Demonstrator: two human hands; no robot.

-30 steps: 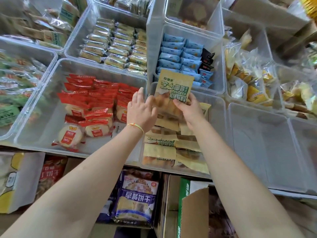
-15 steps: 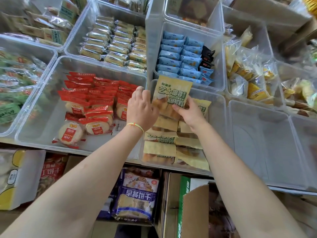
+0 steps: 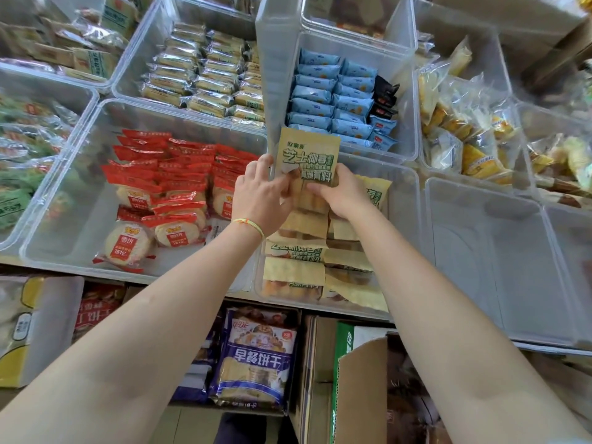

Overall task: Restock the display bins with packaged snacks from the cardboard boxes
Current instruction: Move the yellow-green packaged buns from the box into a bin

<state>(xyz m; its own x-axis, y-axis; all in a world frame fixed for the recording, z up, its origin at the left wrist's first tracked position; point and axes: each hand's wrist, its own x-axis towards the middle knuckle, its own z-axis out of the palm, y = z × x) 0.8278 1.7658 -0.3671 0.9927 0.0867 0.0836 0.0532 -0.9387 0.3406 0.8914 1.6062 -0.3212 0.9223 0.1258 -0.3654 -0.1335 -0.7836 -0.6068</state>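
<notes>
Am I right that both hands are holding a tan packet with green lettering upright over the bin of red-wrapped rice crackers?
Not quite: in the head view, the left hand and right hand hold the tan packet over the bin of matching tan packets; the red-wrapped rice crackers lie in the bin beside it.

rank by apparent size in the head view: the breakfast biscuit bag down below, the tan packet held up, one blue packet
1. breakfast biscuit bag, largest, though nearer the camera.
2. tan packet, held by left hand and right hand.
3. blue packet, smallest, also farthest.
</notes>
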